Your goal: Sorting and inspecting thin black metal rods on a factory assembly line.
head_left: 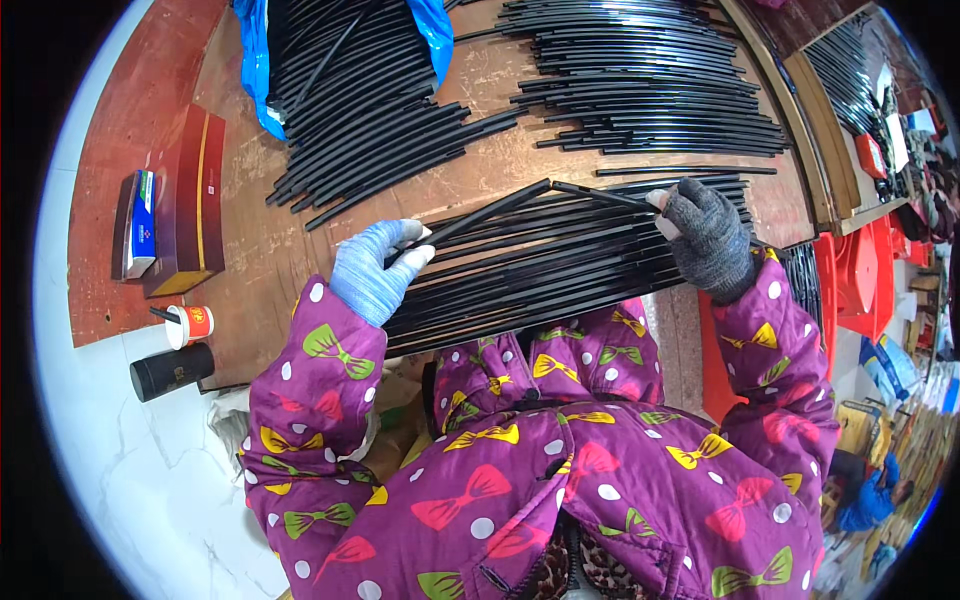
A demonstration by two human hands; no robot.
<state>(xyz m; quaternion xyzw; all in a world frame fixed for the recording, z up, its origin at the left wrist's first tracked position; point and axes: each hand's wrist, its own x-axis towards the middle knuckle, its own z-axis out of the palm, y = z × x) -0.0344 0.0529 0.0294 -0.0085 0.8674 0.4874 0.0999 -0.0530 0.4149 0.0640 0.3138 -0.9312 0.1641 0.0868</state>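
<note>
My left hand [375, 268], in a light blue glove, grips the near end of a black tube [490, 210] that rises toward the middle. My right hand [703, 235], in a dark grey fingerless glove, pinches a thinner black rod [600, 195] whose tip meets the tube's far end. Both hands hover over a stack of long black tubes [540, 280] lying across the wooden table [260, 240] just in front of my purple bow-patterned jacket.
More black tubes [380, 130] spill from a blue bag [255, 70] at the back left, and another pile [660, 90] lies back right. A maroon box [185, 200], a small blue box [140, 220], a red-and-white cup [188, 325] and a black cylinder [170, 372] sit left. Red stools [860, 280] stand at the right.
</note>
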